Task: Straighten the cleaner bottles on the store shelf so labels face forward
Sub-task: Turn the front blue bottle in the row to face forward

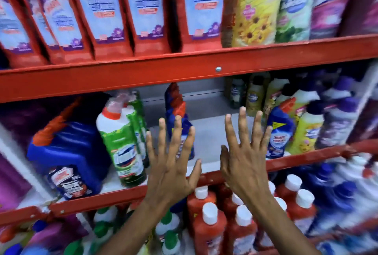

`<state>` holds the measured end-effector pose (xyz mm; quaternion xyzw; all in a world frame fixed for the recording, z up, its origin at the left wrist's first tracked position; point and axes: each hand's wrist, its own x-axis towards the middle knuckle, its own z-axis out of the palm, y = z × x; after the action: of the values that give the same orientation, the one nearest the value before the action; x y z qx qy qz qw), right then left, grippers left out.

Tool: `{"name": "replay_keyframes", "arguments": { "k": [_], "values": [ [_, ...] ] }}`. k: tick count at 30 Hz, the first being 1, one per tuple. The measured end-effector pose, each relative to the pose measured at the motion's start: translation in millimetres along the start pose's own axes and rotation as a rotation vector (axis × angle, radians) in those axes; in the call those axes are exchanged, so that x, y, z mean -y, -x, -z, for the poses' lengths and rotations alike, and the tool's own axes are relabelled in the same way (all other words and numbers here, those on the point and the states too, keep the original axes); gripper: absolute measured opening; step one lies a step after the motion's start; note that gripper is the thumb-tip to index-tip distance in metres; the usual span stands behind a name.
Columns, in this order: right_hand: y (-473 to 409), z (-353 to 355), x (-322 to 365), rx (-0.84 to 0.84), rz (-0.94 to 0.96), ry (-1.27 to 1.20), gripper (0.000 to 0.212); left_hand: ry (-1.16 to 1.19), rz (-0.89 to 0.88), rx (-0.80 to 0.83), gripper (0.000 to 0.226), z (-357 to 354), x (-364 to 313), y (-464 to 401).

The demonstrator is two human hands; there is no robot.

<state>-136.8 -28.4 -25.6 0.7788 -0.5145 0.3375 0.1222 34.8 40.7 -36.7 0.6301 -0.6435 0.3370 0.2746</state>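
**At the middle shelf: both hands raised, nothing held**

Before the red store shelf [184,74], two bare hands are hovering side by side, palms turned away from the camera. The left hand [171,168] is spreading its fingers [177,130] wide and gripping nothing; behind them a blue bottle with a red cap [176,107] is standing upright on the middle shelf. The right hand [245,164] is likewise holding its fingers wide and empty, in front of a bare grey stretch of shelf. Left of the hands, a green-labelled bottle [122,148] is standing just beside a large blue jug [69,152], whose label is facing forward. Right of the hands, a smaller blue bottle [279,132] is showing its label forward, with yellow bottles [306,132] just behind it. Red bottles with white caps [210,224] are sitting on the shelf below. Motion blur is softening most labels
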Motion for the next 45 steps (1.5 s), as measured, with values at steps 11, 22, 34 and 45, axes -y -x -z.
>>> {"name": "replay_keyframes", "arguments": {
  "k": [11,22,34,45],
  "values": [
    [4.3,-12.5,-117.7,0.047,-0.211,-0.249,0.077,0.181,-0.121,0.193,0.072,-77.7,-92.6,-46.6],
    [-12.1,-34.0,-171.6,0.138,-0.339,-0.724,0.036,0.891,0.399,0.394,0.043,-125.9,-157.1,-82.2],
    [-6.5,-22.6,-45.9,0.168,-0.161,-0.967,0.041,0.892,0.553,-0.067,0.031,-45.3,-68.1,-16.6],
    [2.0,-60.2,41.8,0.319,-0.051,-0.971,0.041,0.733,0.73,-0.07,0.033,-30.3,11.8,39.0]
  ]
}}
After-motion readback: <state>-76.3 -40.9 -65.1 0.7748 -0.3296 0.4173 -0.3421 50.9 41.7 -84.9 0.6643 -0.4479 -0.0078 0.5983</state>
